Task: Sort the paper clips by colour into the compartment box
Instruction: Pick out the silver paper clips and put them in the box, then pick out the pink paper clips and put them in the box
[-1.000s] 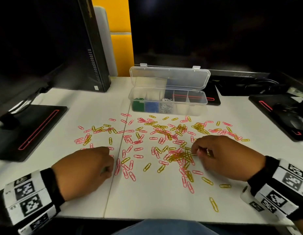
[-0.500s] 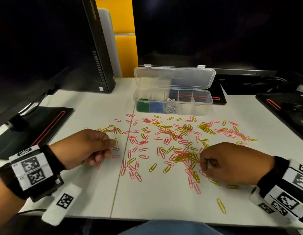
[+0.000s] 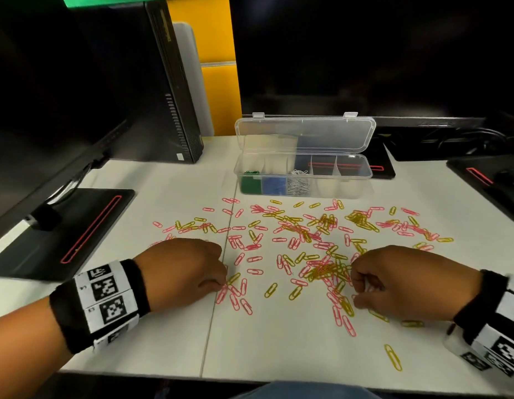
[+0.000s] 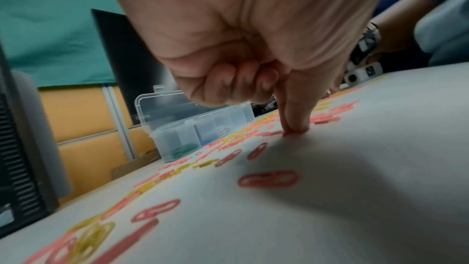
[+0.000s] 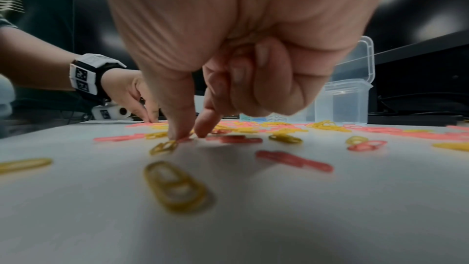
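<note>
White desk [image 3: 163, 180], dim room behind, compartment box [image 3: 303, 180] open at the far edge. Left hand [image 3: 181, 272], near and left of the box: thumb and forefinger pinching a pink clip [image 4: 272, 133] flat on the desk, other fingers curled under. Right hand [image 3: 405, 280], near and right of the box: fingertips [image 5: 177, 133] down in the yellow-and-pink tangle [image 3: 325, 272], hold on any clip impossible to confirm. Best handled one colour per hand, sliding clips free of the tangle before lifting, then dropping into the empty compartments right of the white clips [image 3: 299, 184].

Your head view: dim, black upper half, lit table [image 3: 279, 341], edges bowed. Wrist views brighter; near clips and hands blurred, soft shadows under your fingers, corners smeared.
</note>
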### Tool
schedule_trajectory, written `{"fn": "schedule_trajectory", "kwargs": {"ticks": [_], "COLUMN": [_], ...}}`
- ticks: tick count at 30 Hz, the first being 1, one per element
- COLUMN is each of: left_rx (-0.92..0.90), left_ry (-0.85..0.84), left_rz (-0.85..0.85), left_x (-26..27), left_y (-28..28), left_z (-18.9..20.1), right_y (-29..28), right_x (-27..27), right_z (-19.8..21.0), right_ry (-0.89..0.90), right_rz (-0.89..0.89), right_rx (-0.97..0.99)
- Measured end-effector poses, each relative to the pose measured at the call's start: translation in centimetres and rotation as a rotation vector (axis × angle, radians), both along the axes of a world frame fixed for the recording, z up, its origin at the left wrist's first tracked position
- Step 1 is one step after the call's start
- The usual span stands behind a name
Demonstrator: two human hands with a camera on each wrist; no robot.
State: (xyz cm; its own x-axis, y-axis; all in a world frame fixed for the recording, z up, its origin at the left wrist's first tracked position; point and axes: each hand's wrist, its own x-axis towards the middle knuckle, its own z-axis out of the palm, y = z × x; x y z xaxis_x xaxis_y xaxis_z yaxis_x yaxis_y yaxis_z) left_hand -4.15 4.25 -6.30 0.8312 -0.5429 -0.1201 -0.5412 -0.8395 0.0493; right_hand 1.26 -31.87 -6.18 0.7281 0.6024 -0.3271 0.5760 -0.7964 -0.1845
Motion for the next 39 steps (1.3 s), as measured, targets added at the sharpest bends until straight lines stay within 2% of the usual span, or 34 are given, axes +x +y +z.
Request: {"fn": "schedule_trajectory", "kwargs": {"ticks": [3, 5, 6, 9, 10, 11, 14, 15, 18, 20, 24, 29, 31, 32, 33, 34, 36, 37, 38, 39], "left_rx": [0.051, -0.023, -0.151, -0.828, -0.965, -1.024, -0.95, -0.928, -0.952, -1.077, -1.361, -1.498, -1.456, -1.388, -1.229, -0.968, -0.317, -0.066, 0.088, 0.148], "left_ry": [-0.025, 0.033, 0.116, 0.38, 0.446, 0.5, 0.594, 0.617, 0.664, 0.727, 0.845, 0.856, 0.85, 0.821, 0.753, 0.651, 0.445, 0.345, 0.265, 0.218], "left_rz": [-0.057, 0.065, 0.186, 0.616, 0.721, 0.789, 0.823, 0.828, 0.841, 0.855, 0.957, 1.122, 1.09, 1.051, 0.995, 0.911, 0.702, 0.626, 0.585, 0.567], "left_x": [0.1, 0.4, 0.6, 1.6, 1.7, 1.6, 1.0, 0.9, 0.3, 0.1, 0.1, 0.2, 0.1, 0.1, -0.1, -0.3, -0.4, -0.5, -0.6, -0.8], "left_y": [-0.2, -0.1, 0.0, 1.1, 1.7, 2.6, 4.5, 4.9, 5.7, 6.0, 5.9, 5.5, 5.5, 5.6, 5.6, 5.4, 5.0, 4.6, 4.2, 3.6], "left_z": [-0.4, -0.5, -0.2, 0.7, 1.2, 1.5, 1.8, 1.6, 1.1, 0.5, 0.6, 1.0, 1.0, 1.1, 1.2, 1.4, 1.3, 1.2, 1.0, 0.9], "right_y": [0.3, 0.2, 0.1, -0.6, -0.9, -1.2, -2.4, -2.9, -4.1, -4.6, -5.2, -6.0, -6.3, -6.5, -6.5, -6.5, -6.2, -6.0, -5.5, -5.0], "right_x": [-0.2, -0.2, -0.2, 0.0, 0.0, -0.1, -0.1, -0.1, 0.7, 1.0, 1.3, 1.9, 2.0, 2.0, 2.0, 1.9, 1.9, 2.0, 2.3, 2.7], "right_z": [0.1, -0.1, 0.0, 0.6, 1.0, 1.6, 3.2, 3.6, 4.0, 4.0, 2.7, -0.1, -1.3, -1.6, -1.8, -1.9, -1.4, -0.8, 0.1, 1.2], "right_ry": [0.063, 0.076, 0.068, 0.044, 0.033, 0.069, 0.334, 0.362, 0.302, 0.283, 0.169, 0.012, 0.012, 0.022, 0.027, 0.042, 0.083, 0.104, 0.132, 0.154], "right_rz": [0.02, 0.021, 0.005, -0.082, -0.077, -0.083, -0.128, -0.139, -0.166, -0.176, -0.086, -0.043, -0.074, -0.089, -0.1, -0.114, -0.129, -0.132, -0.144, -0.171], "right_rx": [0.004, 0.018, 0.043, 0.165, 0.177, 0.187, 0.31, 0.328, 0.347, 0.294, 0.098, -0.147, -0.15, -0.145, -0.142, -0.141, -0.121, -0.093, -0.052, 0.004]}}
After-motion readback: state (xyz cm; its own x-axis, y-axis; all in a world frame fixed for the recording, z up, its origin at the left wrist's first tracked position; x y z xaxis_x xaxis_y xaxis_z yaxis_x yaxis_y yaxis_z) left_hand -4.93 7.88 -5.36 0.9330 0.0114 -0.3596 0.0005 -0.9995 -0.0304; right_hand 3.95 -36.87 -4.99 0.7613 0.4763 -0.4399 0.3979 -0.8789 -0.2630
